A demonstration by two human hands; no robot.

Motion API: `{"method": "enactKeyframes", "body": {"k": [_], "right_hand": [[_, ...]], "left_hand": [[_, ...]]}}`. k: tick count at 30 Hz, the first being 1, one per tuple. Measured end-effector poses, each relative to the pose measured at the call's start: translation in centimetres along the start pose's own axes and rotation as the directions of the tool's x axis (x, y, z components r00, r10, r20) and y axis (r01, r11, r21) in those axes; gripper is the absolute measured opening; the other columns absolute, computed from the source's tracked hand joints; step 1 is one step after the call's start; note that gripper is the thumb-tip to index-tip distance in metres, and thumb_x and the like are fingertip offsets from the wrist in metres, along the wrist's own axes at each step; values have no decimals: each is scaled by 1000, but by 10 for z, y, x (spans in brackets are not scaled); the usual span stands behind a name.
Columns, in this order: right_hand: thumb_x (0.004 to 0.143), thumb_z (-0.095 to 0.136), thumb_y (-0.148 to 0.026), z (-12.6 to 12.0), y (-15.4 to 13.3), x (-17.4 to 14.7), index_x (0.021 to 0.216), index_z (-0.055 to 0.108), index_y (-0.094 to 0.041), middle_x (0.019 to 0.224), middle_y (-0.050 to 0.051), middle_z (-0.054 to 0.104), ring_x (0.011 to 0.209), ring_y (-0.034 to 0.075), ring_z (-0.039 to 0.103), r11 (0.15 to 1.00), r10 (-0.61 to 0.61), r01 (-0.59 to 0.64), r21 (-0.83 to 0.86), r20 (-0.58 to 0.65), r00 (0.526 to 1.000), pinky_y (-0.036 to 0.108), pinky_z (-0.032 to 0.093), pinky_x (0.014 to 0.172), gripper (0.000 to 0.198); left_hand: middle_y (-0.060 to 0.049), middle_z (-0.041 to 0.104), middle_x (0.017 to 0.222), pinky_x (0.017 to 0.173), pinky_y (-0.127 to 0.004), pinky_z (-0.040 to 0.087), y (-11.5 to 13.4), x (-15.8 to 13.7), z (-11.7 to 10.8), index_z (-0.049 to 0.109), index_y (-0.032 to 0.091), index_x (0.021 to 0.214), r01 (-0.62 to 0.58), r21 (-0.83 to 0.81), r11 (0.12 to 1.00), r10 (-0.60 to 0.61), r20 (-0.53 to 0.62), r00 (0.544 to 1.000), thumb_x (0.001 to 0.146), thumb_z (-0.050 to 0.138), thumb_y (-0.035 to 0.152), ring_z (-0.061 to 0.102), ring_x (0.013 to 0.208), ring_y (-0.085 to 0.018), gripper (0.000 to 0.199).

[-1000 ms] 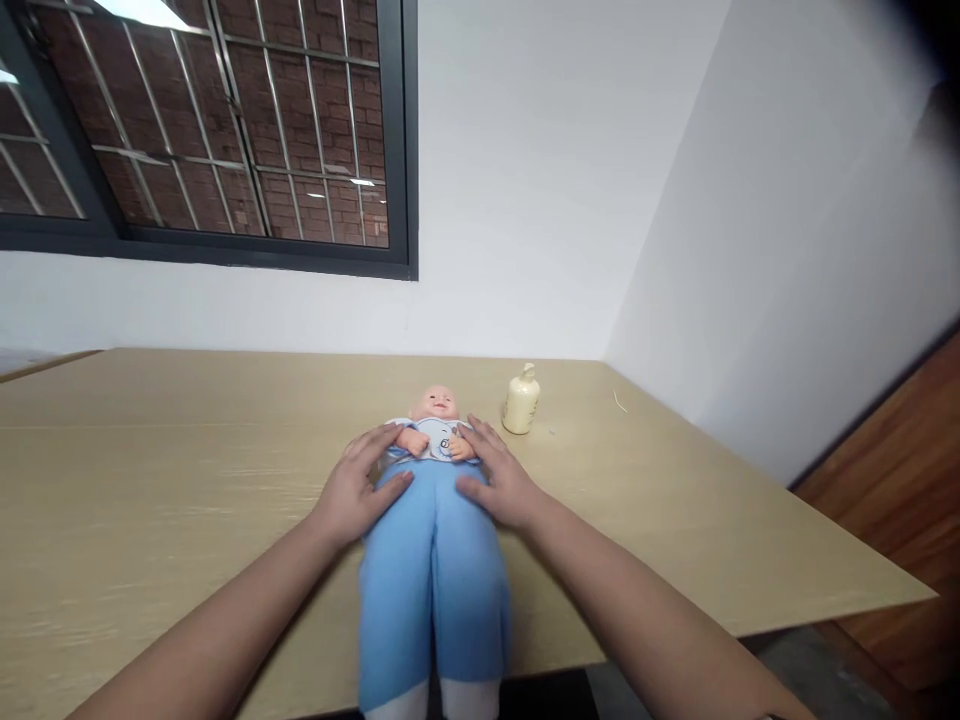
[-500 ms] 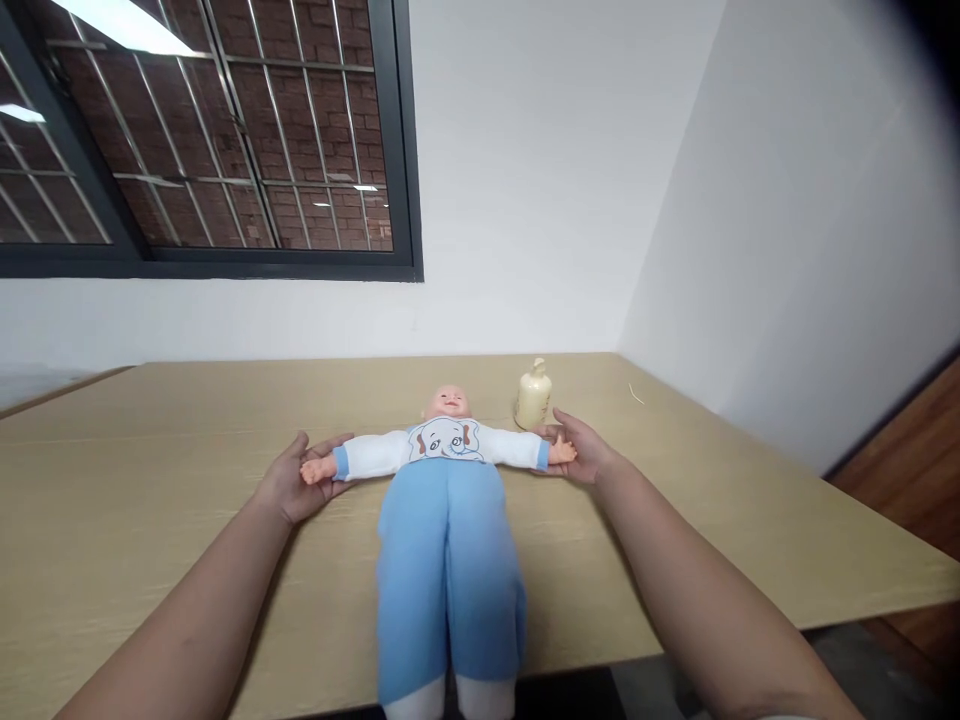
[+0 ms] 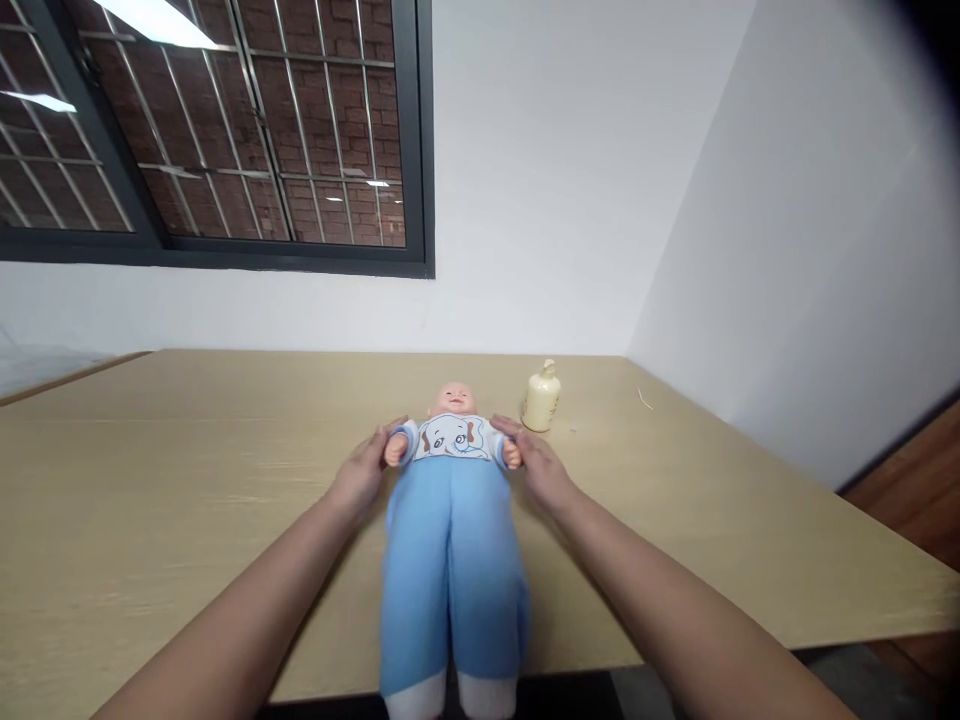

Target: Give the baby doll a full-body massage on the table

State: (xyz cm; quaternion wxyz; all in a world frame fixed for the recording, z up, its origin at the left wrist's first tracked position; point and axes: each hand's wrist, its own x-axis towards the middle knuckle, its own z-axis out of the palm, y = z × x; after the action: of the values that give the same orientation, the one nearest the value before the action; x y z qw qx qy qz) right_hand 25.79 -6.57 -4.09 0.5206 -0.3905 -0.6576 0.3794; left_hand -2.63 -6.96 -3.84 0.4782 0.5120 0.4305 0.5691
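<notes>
A baby doll [image 3: 452,540] lies on its back, its feet toward me, in light blue trousers and a white top with an elephant face on the chest. Its arms are bent in close to its sides. My left hand [image 3: 364,470] is curved around the doll's arm on the left, beside its small fist. On the other side my right hand [image 3: 544,468] holds the opposite arm, fingers lying along its outside. Parts of my fingers are hidden behind the doll's arms. A cream pump bottle [image 3: 541,400] stands upright just beyond my right hand, apart from it.
The doll lies on a wide tan tabletop [image 3: 187,450] whose near edge runs below its legs. A thin pale strand [image 3: 644,399] lies at the back right. White walls [image 3: 562,200] rise behind and at the right, with a barred window [image 3: 300,130] at upper left.
Both hands have moved inward, bringing the doll's arms from stretched wide to folded beside its chest. The bottle stays in place; the view has shifted slightly.
</notes>
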Motion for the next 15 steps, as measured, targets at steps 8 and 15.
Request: {"method": "enactKeyframes", "body": {"k": [8, 15], "right_hand": [[97, 46, -43, 35, -5, -7, 122, 68, -28, 140, 7, 56, 138, 24, 42, 816, -269, 302, -492, 139, 953, 52, 16, 121, 36], [88, 61, -37, 35, 1, -3, 118, 70, -27, 135, 8, 60, 133, 25, 48, 892, -256, 247, -378, 27, 966, 50, 24, 119, 33]], "left_hand": [[-10, 35, 156, 121, -46, 16, -7, -9, 23, 42, 18, 148, -386, 692, 610, 270, 276, 922, 97, 38, 52, 24, 147, -25, 61], [-11, 43, 152, 120, -45, 18, -6, -9, 23, 52, 18, 141, -348, 603, 718, 274, 215, 937, 93, 48, 52, 30, 144, -27, 59]]}}
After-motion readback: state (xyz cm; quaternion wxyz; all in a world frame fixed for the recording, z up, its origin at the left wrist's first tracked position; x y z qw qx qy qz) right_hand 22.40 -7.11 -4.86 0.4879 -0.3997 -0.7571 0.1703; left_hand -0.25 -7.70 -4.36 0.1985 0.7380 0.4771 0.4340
